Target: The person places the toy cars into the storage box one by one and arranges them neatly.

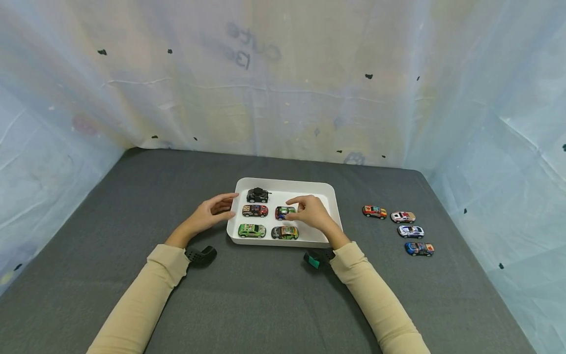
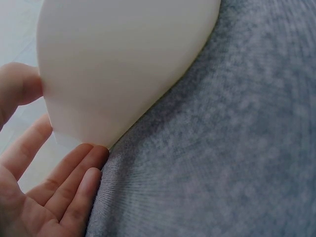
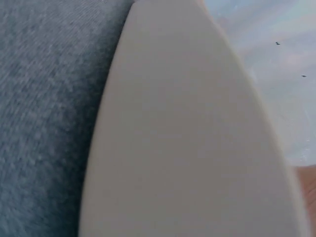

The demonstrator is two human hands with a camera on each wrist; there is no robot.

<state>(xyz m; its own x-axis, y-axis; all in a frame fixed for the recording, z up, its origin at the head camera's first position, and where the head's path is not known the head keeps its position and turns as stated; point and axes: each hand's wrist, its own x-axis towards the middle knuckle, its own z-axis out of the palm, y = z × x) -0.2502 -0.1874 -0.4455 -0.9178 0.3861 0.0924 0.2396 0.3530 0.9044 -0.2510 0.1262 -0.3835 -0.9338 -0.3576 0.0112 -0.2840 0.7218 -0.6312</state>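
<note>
A white tray (image 1: 309, 238) holds several toy cars. In the head view my right hand (image 1: 313, 212) reaches over the tray, thumb and forefinger pinching a green and blue toy car (image 1: 283, 212) at its right part. My left hand (image 1: 210, 213) is at the tray's left side; in the left wrist view its fairly straight fingers (image 2: 64, 185) rest against the outer wall, with the thumb at the rim. Near the pinched car stand a black toy tank (image 1: 258, 195), a dark red toy car (image 1: 255, 210), a green toy car (image 1: 252, 230) and a multicoloured toy car (image 1: 285, 232).
Right of the tray, on the grey cloth (image 1: 265, 300), are a red toy car (image 1: 374, 212), a white and red one (image 1: 403, 217), a white and purple one (image 1: 410, 231) and a blue one (image 1: 419, 249). Pale sheeting (image 1: 283, 98) hangs around the table.
</note>
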